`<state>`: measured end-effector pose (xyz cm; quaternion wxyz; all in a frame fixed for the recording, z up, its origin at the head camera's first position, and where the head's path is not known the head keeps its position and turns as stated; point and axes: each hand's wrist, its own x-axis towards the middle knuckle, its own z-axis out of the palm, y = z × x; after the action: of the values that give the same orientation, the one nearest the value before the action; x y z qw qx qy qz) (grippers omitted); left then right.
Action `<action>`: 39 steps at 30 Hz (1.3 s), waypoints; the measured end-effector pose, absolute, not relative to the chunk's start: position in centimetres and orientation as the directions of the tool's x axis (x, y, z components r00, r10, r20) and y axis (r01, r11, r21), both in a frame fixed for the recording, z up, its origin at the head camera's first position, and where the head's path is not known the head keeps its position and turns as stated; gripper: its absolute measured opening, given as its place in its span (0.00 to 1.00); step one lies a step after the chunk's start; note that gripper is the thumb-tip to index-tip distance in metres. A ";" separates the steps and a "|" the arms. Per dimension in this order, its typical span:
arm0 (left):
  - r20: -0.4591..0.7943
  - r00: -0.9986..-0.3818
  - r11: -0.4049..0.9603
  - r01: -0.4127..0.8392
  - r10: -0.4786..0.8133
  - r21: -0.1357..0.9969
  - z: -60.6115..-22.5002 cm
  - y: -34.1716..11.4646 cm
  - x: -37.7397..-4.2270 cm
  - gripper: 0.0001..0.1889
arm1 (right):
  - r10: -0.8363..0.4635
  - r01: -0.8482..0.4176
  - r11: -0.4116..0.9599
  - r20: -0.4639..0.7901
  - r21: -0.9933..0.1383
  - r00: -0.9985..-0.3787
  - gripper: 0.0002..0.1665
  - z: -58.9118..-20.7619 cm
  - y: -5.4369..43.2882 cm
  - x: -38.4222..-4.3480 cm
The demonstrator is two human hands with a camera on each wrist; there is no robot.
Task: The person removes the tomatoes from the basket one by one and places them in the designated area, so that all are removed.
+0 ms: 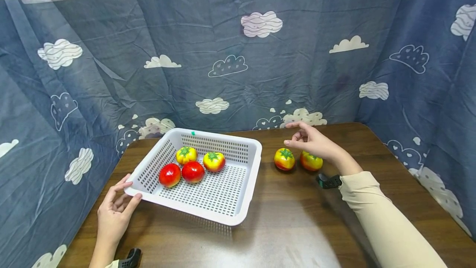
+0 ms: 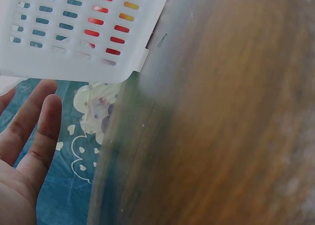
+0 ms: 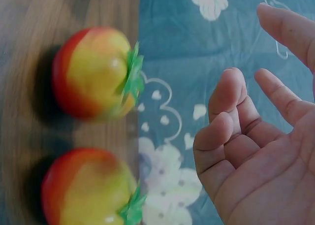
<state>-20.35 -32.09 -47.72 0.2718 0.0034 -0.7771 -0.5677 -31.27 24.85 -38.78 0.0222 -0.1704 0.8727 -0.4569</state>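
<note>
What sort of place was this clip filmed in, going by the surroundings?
Probably a makeshift indoor filming corner: cloud-patterned cloth hangs behind and beside a wooden table, which bears a white basket and glossy, possibly plastic tomatoes.

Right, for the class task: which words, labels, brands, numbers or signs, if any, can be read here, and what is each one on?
None can be read in any view.
White basket: a small green mark on its rim, no readable lettering.
Backdrop: printed clouds and hearts, no words.
Black wrist strap by the right hand: too small to tell.
</note>
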 end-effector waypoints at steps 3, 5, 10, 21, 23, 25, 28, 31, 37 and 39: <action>0.418 -0.853 0.356 0.302 -0.314 0.884 -47.8 -32.1 -20.3 0.23 | -0.343 -0.288 0.508 0.116 -0.812 -0.932 0.34 -38.4 23.8 -31.4; 0.418 -0.854 0.360 0.302 -0.310 0.883 -47.8 -32.2 -20.3 0.23 | -0.358 -0.293 0.503 0.113 -0.813 -0.927 0.33 -38.1 23.1 -31.5; 0.427 -0.853 0.338 0.323 -0.300 0.884 -47.7 -32.3 -20.3 0.23 | -0.391 -0.313 0.499 0.112 -0.808 -0.914 0.32 -37.7 21.5 -32.2; 0.434 -0.852 0.338 0.332 -0.294 0.881 -47.7 -32.3 -20.2 0.24 | -0.501 -0.312 0.427 0.065 -0.848 -0.863 0.35 -36.3 16.8 -33.0; 0.428 -0.854 0.330 0.329 -0.296 0.885 -47.7 -32.2 -20.3 0.24 | -0.515 -0.313 0.433 0.053 -0.846 -0.855 0.35 -36.2 16.0 -33.1; 0.423 -0.855 0.336 0.320 -0.300 0.886 -47.7 -32.1 -20.3 0.24 | -0.524 -0.307 0.439 0.037 -0.844 -0.851 0.36 -36.2 15.3 -33.3; 0.424 -0.854 0.344 0.318 -0.302 0.884 -47.7 -32.2 -20.3 0.24 | -0.542 -0.305 0.450 0.015 -0.839 -0.840 0.37 -36.1 14.4 -33.4; 0.431 -0.852 0.337 0.328 -0.297 0.882 -47.7 -32.2 -20.4 0.24 | -0.555 -0.303 0.471 -0.011 -0.828 -0.832 0.38 -36.1 13.5 -33.5; 0.439 -0.850 0.331 0.341 -0.291 0.880 -47.7 -32.2 -20.4 0.24 | -0.588 -0.313 0.486 -0.041 -0.816 -0.808 0.40 -36.0 11.6 -33.8; 0.443 -0.849 0.328 0.347 -0.288 0.879 -47.8 -32.2 -20.4 0.24 | -0.599 -0.309 0.482 -0.051 -0.820 -0.799 0.41 -36.1 11.0 -33.9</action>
<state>-20.43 -32.20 -47.76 0.2741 -0.0192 -0.7673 -0.5795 -33.91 10.95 -36.11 0.1678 -0.2689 0.8444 -0.4319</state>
